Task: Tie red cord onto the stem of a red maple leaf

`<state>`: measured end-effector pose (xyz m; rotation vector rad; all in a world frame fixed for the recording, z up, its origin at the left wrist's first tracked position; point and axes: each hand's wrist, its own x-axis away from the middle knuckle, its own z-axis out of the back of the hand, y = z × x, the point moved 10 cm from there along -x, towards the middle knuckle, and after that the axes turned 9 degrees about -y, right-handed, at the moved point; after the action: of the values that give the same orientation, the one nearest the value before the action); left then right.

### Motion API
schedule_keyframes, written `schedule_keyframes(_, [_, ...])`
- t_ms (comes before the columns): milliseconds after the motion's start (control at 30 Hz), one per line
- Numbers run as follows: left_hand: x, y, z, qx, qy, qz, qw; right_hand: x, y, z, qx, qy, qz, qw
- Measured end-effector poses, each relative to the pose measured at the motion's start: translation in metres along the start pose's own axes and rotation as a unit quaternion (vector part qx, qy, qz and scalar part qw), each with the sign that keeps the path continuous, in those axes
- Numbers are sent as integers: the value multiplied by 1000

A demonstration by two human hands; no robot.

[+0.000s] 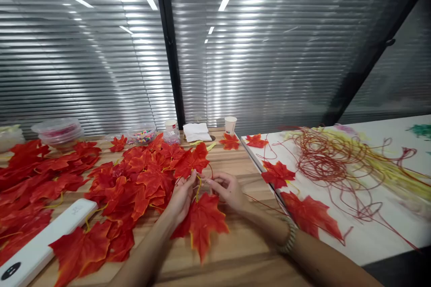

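Observation:
My left hand (183, 195) pinches the yellow stem of a red artificial maple leaf (206, 219), which hangs down over the wooden table. Close by, my right hand (229, 190) has thumb and forefinger pressed together on a thin red cord (211, 171). The cord loops up between the two hands and trails off to the right. Another red leaf (191, 161) stands just above my left fingertips. Whether the cord is knotted around the stem cannot be made out. A large pile of red maple leaves (148, 175) spreads left of my hands.
A white power strip-like device (50, 237) lies front left. Along the back stand plastic tubs (59, 130), a bead container (143, 134), a paper cup (230, 124) and white tissue (197, 132). Tangled red cord (319, 161) covers the white table (370, 251) at right.

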<state>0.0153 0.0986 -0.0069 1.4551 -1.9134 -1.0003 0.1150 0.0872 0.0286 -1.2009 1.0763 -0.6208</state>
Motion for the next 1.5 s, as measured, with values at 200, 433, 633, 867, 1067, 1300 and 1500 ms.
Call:
schedule_keyframes(200, [0,1,-3,26,-7,2,1000,1,-3,1,2,10,13,1000])
schedule_keyframes(433, [0,7,-6,37,11,-2,999,-1,0,2,1,4,6,1000])
schedule_keyframes(633, [1,6,-5,56,14,-5,998,-1,1,-1,7,-10,-8,1000])
schedule_keyframes(867, [2,5,1,58,36,16,998,-1,1,-1,30,-11,2,999])
schedule_keyframes(1067, [3,5,1,52,35,16,998,1,0,-4,60,-11,8,998])
schedule_keyframes(1300, [2,6,3,29,27,17,999,1,5,-6,67,-23,13,997])
schedule_keyframes(1500, [3,9,2,15,27,13,999,1,-3,-7,104,-22,28,994])
